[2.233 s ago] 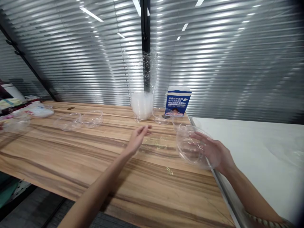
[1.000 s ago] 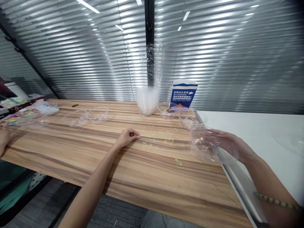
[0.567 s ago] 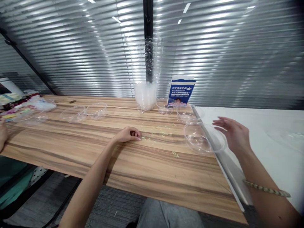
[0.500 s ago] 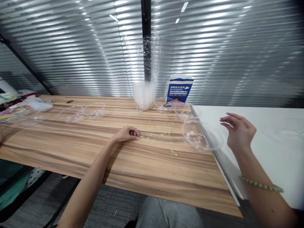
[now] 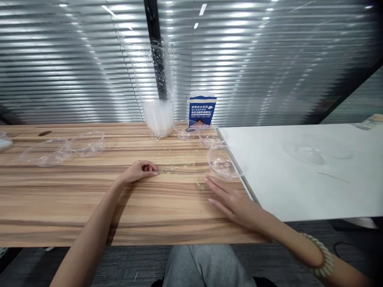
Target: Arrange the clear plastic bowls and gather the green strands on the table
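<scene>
My left hand [image 5: 140, 172] rests on the wooden table, its fingers curled in and the thumb against them. Its fingertips meet the edge of a scatter of thin yellow-green bits [image 5: 179, 161]; whatever is between them, if anything, is hidden. My right hand [image 5: 235, 202], a bracelet on its wrist, reaches in low over the table with fingers stretched out and nothing held. Just beyond those fingertips lies a small cluster of the same bits [image 5: 200, 186]. A clear plastic bowl [image 5: 223, 163] stands right behind my right hand, near the seam between the tables.
Two more clear bowls [image 5: 185, 130] stand by a blue box [image 5: 202, 111] at the back. Nearby is a bagged stack of translucent bowls [image 5: 158, 119]. Further clear bowls [image 5: 88, 144] sit at the left. A white table [image 5: 281, 187] adjoins on the right, with clear plastic pieces [image 5: 311, 153] on it.
My right hand has come down and left from above the white table to the wooden one, fingers now straighter. My left hand keeps its place. The view has turned to the right.
</scene>
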A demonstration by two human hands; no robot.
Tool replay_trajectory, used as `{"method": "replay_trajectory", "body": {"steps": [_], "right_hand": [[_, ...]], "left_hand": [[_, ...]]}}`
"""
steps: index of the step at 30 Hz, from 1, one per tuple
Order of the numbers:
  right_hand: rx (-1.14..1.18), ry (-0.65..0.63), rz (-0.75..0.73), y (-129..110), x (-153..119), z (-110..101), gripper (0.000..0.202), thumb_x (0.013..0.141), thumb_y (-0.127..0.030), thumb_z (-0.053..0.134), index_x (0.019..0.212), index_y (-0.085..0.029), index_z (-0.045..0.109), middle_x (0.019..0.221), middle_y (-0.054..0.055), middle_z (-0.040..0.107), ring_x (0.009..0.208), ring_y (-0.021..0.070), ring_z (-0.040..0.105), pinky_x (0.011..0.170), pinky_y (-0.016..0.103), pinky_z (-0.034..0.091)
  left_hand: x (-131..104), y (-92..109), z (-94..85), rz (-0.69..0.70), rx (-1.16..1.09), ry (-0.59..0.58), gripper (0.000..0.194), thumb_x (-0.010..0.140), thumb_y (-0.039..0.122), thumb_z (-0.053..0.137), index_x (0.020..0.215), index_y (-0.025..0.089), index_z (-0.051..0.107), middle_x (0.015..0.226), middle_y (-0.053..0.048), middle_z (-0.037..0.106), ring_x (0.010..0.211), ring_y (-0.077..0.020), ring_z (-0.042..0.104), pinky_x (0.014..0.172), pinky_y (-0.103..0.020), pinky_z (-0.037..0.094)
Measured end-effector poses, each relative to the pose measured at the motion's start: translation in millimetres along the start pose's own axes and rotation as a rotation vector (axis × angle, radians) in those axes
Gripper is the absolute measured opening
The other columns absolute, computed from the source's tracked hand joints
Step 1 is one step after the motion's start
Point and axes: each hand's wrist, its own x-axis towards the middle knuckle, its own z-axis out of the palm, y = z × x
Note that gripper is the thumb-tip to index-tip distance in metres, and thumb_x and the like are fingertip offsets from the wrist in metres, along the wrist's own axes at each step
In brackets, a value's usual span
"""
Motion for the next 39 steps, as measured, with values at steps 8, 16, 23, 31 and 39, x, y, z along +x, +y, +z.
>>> {"method": "replay_trajectory", "body": {"steps": [8,16,23,31,39], "right_hand": [[-0.115,-0.219,-0.126,1,-5,22,0.064,0.093,-0.038,0.040,0.147,-0.018,0.013,0.152,0.010,0.013,0.140,0.0238,0.012,0.112,0.046,0.024],[-0.147,-0.217,-0.227,-12,6,38,0.065,0.093,-0.042,0.038,0.145,-0.009,0.021,0.151,0.015,0.015,0.140,0.0248,0.006,0.114,0.046,0.020],[-0.196,-0.104,-0.068,-11,-8,37,0.064,0.094,-0.035,0.037,0.148,-0.012,0.012,0.152,0.014,0.014,0.141,0.0266,0.006,0.112,0.049,0.026],[-0.261,-0.103,-0.029,0,4,32,0.062,0.095,-0.038,0.033,0.147,-0.012,0.012,0.151,0.013,0.019,0.140,0.0233,0.011,0.113,0.045,0.025],[-0.277,-0.070,-0.013,9,13,41,0.059,0.094,-0.040,0.033,0.144,-0.009,0.026,0.148,0.014,0.029,0.139,0.0234,0.021,0.112,0.044,0.027]], "left_hand": [[1,3,0.1,-0.034,0.017,0.026,0.034,0.070,0.049,0.064,0.081,0.017,0.069,0.068,-0.001,0.060,0.063,-0.0128,0.049,0.057,-0.023,0.037],[1,9,-0.4,-0.048,0.039,0.013,0.036,0.072,0.050,0.061,0.083,0.017,0.069,0.067,-0.001,0.060,0.064,-0.0137,0.050,0.058,-0.023,0.036],[3,4,0.0,-0.067,0.034,0.001,0.038,0.073,0.051,0.060,0.086,0.017,0.069,0.076,-0.002,0.065,0.072,-0.0159,0.055,0.065,-0.025,0.040],[2,4,-1.0,-0.044,0.058,-0.004,0.037,0.077,0.051,0.057,0.089,0.017,0.068,0.086,-0.003,0.069,0.079,-0.0182,0.059,0.069,-0.026,0.044],[3,24,37.2,0.361,0.327,0.440,0.029,0.089,0.035,0.045,0.092,0.014,0.064,0.089,-0.008,0.066,0.087,-0.0184,0.059,0.081,-0.033,0.047]]}}
